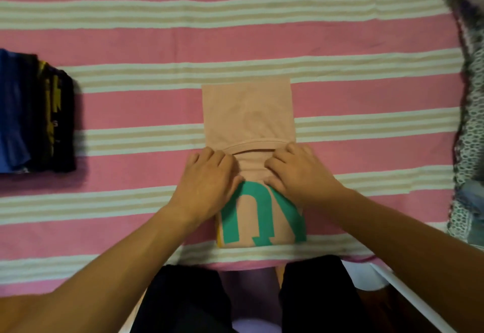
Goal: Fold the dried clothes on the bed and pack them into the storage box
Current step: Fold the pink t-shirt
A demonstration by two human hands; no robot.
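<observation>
A pale pink T-shirt (pixel 248 112) with green lettering lies folded into a narrow strip on the bed, in the middle of the head view. Its near end is folded up toward the collar, showing the green print (pixel 251 215). My left hand (pixel 207 183) and my right hand (pixel 298 173) sit side by side on that folded part just below the collar. Both have fingers curled into the cloth and grip its edge.
The bed has a pink sheet (pixel 131 44) with white and beige stripes. A stack of folded dark and blue clothes (pixel 34 112) lies at the left. A heap of patterned unfolded laundry (pixel 471 123) runs along the right edge. A white rail (pixel 408 298) shows at the lower right.
</observation>
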